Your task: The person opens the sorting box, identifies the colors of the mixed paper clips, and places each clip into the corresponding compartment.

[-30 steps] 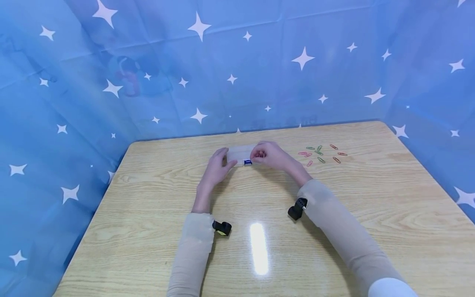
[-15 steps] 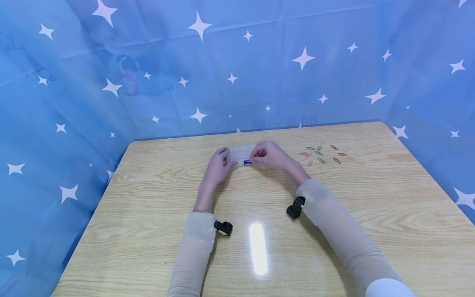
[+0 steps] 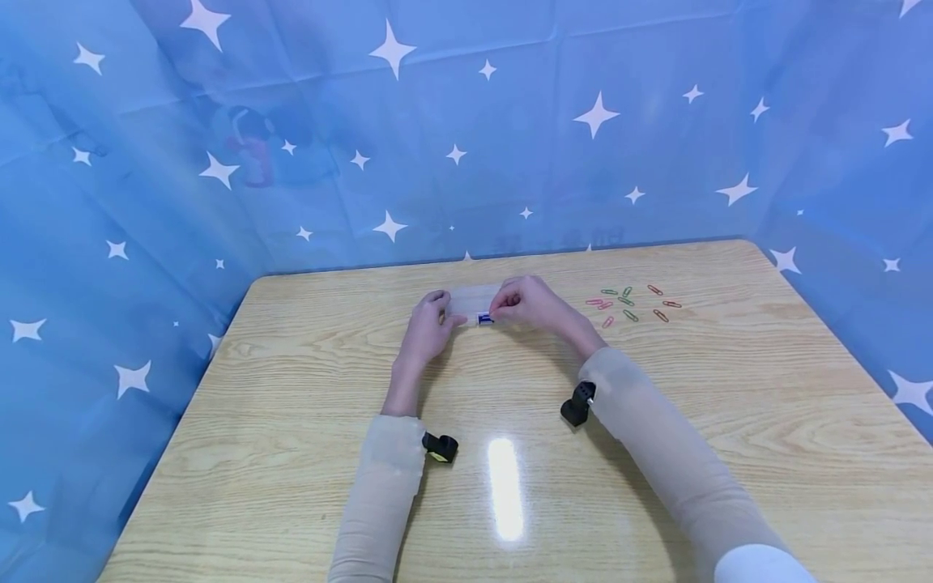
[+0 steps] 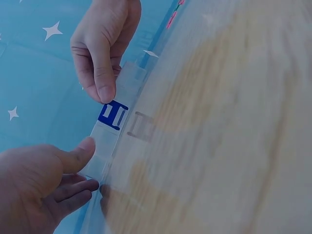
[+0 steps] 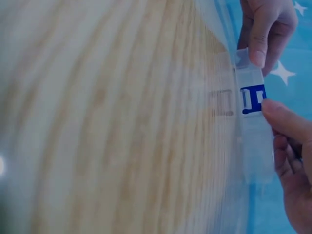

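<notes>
A flat clear plastic box point(image 3: 472, 297) with a blue latch point(image 3: 485, 319) on its front side rests on the wooden table. My left hand point(image 3: 426, 328) grips the box's left end, thumb in front and fingers at the far side. In the right wrist view my right hand point(image 5: 297, 146) has its thumb tip on the edge of the blue latch point(image 5: 252, 99), with the other fingers curled beneath. Both hands and the clear front wall point(image 4: 103, 139) also show in the left wrist view. What is inside the box cannot be made out.
To the right of the box lie several loose paper clips: pink ones point(image 3: 607, 322), green ones point(image 3: 630, 316) and red ones point(image 3: 661, 316). A blue curtain point(image 3: 466, 121) with white stars hangs behind the table point(image 3: 291, 380).
The box stays in place between both hands. My right hand has shifted very slightly left at the latch; the left hand keeps its hold.
</notes>
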### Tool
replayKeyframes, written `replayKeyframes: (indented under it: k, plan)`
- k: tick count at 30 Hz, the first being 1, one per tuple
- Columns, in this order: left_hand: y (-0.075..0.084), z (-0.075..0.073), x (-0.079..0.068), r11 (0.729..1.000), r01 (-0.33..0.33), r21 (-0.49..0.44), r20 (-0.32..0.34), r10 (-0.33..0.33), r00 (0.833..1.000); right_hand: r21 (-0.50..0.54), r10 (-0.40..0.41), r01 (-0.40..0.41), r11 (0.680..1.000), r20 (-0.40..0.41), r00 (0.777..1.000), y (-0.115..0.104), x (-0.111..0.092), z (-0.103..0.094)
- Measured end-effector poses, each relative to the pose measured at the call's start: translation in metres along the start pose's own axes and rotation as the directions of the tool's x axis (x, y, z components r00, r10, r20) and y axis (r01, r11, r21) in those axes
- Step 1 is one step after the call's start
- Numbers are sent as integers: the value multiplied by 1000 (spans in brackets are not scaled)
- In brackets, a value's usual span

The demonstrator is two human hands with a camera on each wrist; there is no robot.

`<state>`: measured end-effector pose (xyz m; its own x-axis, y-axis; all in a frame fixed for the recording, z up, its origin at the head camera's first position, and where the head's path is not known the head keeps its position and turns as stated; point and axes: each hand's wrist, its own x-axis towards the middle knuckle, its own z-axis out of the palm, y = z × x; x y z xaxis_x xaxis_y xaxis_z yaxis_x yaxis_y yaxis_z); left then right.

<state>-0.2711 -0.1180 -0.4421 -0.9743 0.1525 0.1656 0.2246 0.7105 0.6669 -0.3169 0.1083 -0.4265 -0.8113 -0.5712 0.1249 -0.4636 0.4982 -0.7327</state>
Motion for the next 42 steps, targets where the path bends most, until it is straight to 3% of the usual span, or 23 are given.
replayKeyframes:
  k: [10, 16, 23, 31, 42]
  plan:
    - [3, 2, 0, 999, 46, -2, 1, -46, 999, 6, -9, 8, 1000, 39, 999, 1, 2, -2]
    - [4, 2, -1, 999, 40, -9, -5, -40, 999, -39, -56, 60, 997, 95, 994, 2, 5, -1]
    - [3, 0, 0, 1000, 14, -9, -23, -15, 1000, -32, -43, 47, 998, 114, 993, 3, 5, -2]
    - [3, -2, 0, 999, 40, -10, -13, -40, 999, -25, -56, 60, 998, 138, 989, 0, 7, -2]
    - [4, 0, 0, 999, 46, -12, -12, -47, 999, -41, 5, -1, 999, 111, 994, -1, 1, -10]
